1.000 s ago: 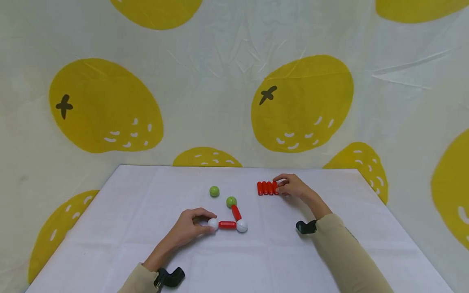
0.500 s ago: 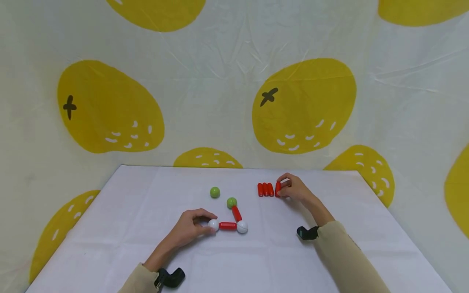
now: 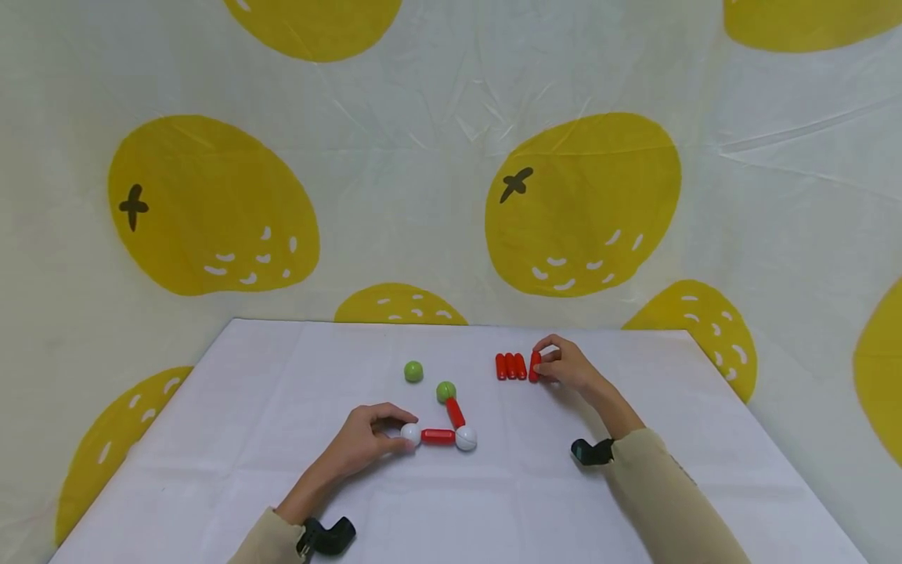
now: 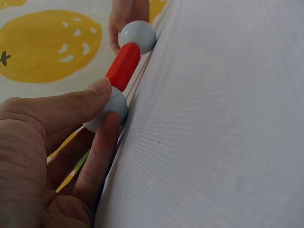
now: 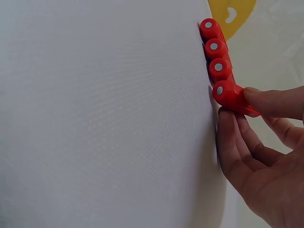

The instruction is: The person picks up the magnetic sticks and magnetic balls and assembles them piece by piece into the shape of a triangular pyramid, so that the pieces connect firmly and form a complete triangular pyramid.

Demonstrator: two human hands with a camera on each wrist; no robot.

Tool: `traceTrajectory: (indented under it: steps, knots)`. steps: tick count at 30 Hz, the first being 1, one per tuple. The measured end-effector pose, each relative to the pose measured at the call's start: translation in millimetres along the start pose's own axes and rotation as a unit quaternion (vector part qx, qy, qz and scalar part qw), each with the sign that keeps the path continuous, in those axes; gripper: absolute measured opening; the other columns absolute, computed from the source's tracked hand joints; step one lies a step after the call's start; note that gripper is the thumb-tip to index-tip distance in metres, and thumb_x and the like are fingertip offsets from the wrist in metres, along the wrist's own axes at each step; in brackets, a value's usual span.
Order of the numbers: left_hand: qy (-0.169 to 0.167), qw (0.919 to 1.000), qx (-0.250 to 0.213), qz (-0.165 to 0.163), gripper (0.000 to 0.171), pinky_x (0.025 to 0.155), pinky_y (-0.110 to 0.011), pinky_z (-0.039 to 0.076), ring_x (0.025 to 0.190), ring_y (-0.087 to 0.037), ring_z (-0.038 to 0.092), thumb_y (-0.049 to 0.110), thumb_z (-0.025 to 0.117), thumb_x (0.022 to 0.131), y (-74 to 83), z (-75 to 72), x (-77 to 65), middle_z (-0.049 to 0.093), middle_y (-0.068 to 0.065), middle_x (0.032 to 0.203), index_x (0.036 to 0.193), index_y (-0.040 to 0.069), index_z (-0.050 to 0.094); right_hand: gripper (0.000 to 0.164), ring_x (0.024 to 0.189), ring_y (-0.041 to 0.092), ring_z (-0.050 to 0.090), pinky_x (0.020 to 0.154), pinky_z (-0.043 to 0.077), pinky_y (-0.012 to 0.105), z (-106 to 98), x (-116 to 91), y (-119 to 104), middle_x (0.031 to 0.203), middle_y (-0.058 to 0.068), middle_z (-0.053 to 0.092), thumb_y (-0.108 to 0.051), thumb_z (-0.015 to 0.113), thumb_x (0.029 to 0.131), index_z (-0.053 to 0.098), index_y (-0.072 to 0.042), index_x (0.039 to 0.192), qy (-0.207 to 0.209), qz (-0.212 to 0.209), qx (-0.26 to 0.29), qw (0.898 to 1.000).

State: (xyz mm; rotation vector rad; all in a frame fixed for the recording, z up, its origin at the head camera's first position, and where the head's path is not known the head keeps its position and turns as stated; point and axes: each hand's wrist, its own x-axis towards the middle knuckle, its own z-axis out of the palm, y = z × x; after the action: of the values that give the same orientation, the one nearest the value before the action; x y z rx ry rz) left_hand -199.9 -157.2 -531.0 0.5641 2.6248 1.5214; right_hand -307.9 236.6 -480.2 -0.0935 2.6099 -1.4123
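Note:
My left hand (image 3: 364, 435) pinches a white ball (image 3: 411, 434) between thumb and fingers at the left end of a joined chain. From that ball a red rod (image 3: 438, 437) runs to a second white ball (image 3: 466, 438). Another red rod (image 3: 455, 413) leads from there up to a green ball (image 3: 446, 392). At the back right, my right hand (image 3: 569, 366) pinches a single red rod (image 5: 232, 98) by thumb and fingers. Beside it, on its left, lie 3 more red rods (image 3: 510, 366) side by side; pale discs show on their ends in the right wrist view.
A loose green ball (image 3: 413, 371) lies behind the chain. Everything rests on a table with a white cloth (image 3: 493, 501). Behind the table hangs a pale curtain (image 3: 402, 196) printed with yellow fruit.
My right hand has drawn the rightmost red rod slightly to the right, opening a gap from the other rods. My left hand stays on the white ball.

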Motion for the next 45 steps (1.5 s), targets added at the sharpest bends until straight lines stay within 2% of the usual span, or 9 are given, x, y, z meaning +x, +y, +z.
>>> traceTrajectory:
  steps: [7, 13, 17, 22, 35, 45]
  knots:
    - [-0.003, 1.0, -0.006, 0.0, 0.032, 0.08, -0.019, 0.053, 0.105, -0.01, 0.064, 0.029, 0.086, 0.085, 0.2, 0.5, 0.2, 0.075, 0.003, 0.116, 0.115, 0.023, 0.077, 0.035, 0.09, 0.023, 0.064, 0.079, 0.058, 0.026, -0.9, -3.8, -3.4, 0.112, 0.02, 0.064, -0.009, 0.066, 0.098, 0.052, -0.004, 0.13, 0.011, 0.0, -0.003, 1.0]
    - [-0.003, 1.0, -0.007, 0.003, 0.032, 0.079, -0.019, 0.052, 0.107, -0.017, 0.065, 0.028, 0.086, 0.085, 1.7, 0.5, 0.8, 0.075, 0.002, 0.116, 0.115, 0.022, 0.077, 0.035, 0.09, 0.023, 0.067, 0.084, 0.062, 0.032, 2.9, -11.8, -11.8, 0.109, 0.021, 0.066, -0.007, 0.066, 0.098, 0.051, -0.001, 0.128, 0.004, -0.044, -0.001, 0.999]
    - [-0.003, 1.0, -0.005, -0.006, 0.031, 0.079, -0.02, 0.053, 0.106, -0.013, 0.065, 0.029, 0.086, 0.085, 1.4, 0.7, 1.8, 0.075, 0.006, 0.115, 0.114, 0.025, 0.077, 0.035, 0.09, 0.022, 0.065, 0.084, 0.061, 0.033, 6.8, -18.1, -18.5, 0.108, 0.022, 0.067, -0.007, 0.067, 0.097, 0.052, 0.001, 0.128, -0.001, -0.07, -0.004, 0.998]
    - [-0.002, 1.0, 0.001, -0.005, 0.031, 0.08, -0.021, 0.054, 0.105, -0.01, 0.065, 0.03, 0.086, 0.085, 0.6, 0.8, 2.7, 0.075, 0.008, 0.114, 0.114, 0.026, 0.077, 0.036, 0.093, 0.022, 0.063, 0.083, 0.06, 0.03, 13.5, -22.6, -27.2, 0.109, 0.021, 0.066, -0.009, 0.068, 0.097, 0.053, -0.001, 0.128, -0.001, -0.075, 0.003, 0.997]
    - [-0.001, 1.0, 0.0, -0.004, 0.031, 0.084, -0.02, 0.054, 0.105, -0.008, 0.065, 0.028, 0.086, 0.084, -1.4, 0.8, 2.0, 0.075, 0.009, 0.114, 0.113, 0.028, 0.077, 0.033, 0.093, 0.023, 0.065, 0.083, 0.06, 0.032, 54.9, -31.7, -49.1, 0.107, 0.017, 0.067, -0.007, 0.068, 0.095, 0.056, -0.004, 0.126, -0.024, -0.088, 0.014, 0.996]
    - [0.0, 1.0, 0.001, -0.002, 0.031, 0.088, -0.021, 0.053, 0.106, -0.008, 0.065, 0.028, 0.085, 0.085, -0.4, 0.5, 3.9, 0.075, 0.011, 0.113, 0.114, 0.026, 0.077, 0.033, 0.089, 0.018, 0.068, 0.083, 0.06, 0.032, 80.5, -38.8, -66.3, 0.105, 0.012, 0.07, -0.008, 0.069, 0.096, 0.062, -0.004, 0.127, -0.066, -0.11, 0.03, 0.991]
